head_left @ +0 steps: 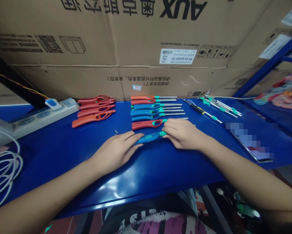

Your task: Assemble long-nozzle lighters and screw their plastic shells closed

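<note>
While left hand (118, 148) and right hand (184, 134) pinch a blue lighter (150, 138), glossy blue tabletop (175, 165), printed cardboard (136, 39) behind

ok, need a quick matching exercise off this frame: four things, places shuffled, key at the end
Things
1. Phone
2. Left hand
3. Power strip
4. Right hand

Places
A. at the green end of the blue lighter
B. left of the red handles
C. right of both hands
D. at the blue lighter's other end, away from the green tip

Pairs: 1-C, 2-D, 3-B, 4-A
</note>
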Demonstrator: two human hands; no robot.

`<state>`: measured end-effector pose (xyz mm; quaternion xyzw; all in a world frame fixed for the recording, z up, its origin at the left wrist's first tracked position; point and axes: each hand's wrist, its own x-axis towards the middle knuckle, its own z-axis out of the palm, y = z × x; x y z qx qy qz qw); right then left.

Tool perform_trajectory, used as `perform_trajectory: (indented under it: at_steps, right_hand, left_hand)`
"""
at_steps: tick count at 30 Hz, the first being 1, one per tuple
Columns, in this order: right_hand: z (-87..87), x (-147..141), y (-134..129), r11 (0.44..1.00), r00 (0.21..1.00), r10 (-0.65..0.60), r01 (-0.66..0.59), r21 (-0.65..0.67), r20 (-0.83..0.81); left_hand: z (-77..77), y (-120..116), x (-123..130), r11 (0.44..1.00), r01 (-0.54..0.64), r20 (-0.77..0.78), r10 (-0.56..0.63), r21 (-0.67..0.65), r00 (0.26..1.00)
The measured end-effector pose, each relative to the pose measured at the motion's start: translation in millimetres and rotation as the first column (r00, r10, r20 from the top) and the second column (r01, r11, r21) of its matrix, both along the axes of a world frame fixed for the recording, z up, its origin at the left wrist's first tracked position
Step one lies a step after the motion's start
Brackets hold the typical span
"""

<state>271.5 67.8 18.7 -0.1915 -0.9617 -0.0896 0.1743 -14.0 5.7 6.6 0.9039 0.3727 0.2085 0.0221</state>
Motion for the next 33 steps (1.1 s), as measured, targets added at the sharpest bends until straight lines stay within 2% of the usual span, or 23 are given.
perform_trajectory:
  at_steps: [4, 8, 17, 21, 25, 28, 30, 32, 33]
  right_hand:
    - [-2.1, -3, -2, 0.998, 1.000, 0.005, -0.003, 0.061, -0.023]
    - [-3.8, -5, -4, 0.997, 1.000, -0.007, 0.007, 0.073, -0.001]
    - [-8.7, -5, -5, 0.995, 0.999, -0.008, 0.013, -0.101, 0.048]
    - [-5.7, -9, -4, 0.984, 0.989, -0.062, 0.083, -0.157, 0.135]
    - [5.8, -8, -5, 0.936, 0.969, -0.130, 0.190, -0.297, 0.210]
    - [15.4, 0, -3, 0.857, 0.957, -0.168, 0.261, -0.444, 0.238]
    - [20.3, 10, 5, 0.802, 0.956, -0.150, 0.267, -0.534, 0.252]
    - [23.1, 26, 19, 0.782, 0.974, -0.145, 0.220, -0.584, 0.173]
    - [23.3, 36, 28, 0.800, 0.977, -0.196, 0.212, -0.562, 0.089]
  left_hand:
    - [1.3, 0, 0, 0.998, 0.020, 0.075, -0.015, -0.065, 0.997]
    - [-0.1, -1, 0, 0.999, 0.019, 0.049, -0.017, -0.036, 0.999]
    - [-2.5, -3, 2, 1.000, 0.005, -0.093, -0.003, 0.022, 0.996]
    - [-0.2, -1, 4, 0.999, -0.031, -0.152, 0.026, -0.035, 0.988]
    - [0.6, 1, 8, 0.993, -0.086, -0.218, 0.067, -0.079, 0.974]
    - [0.0, -1, 9, 0.997, -0.058, -0.253, 0.044, -0.047, 0.966]
    - [0.3, -2, 9, 0.999, -0.035, -0.271, 0.026, -0.029, 0.962]
    - [1.6, -4, 9, 0.999, -0.035, -0.273, 0.026, -0.028, 0.962]
    - [2.6, -4, 8, 0.999, -0.042, -0.270, 0.032, -0.032, 0.962]
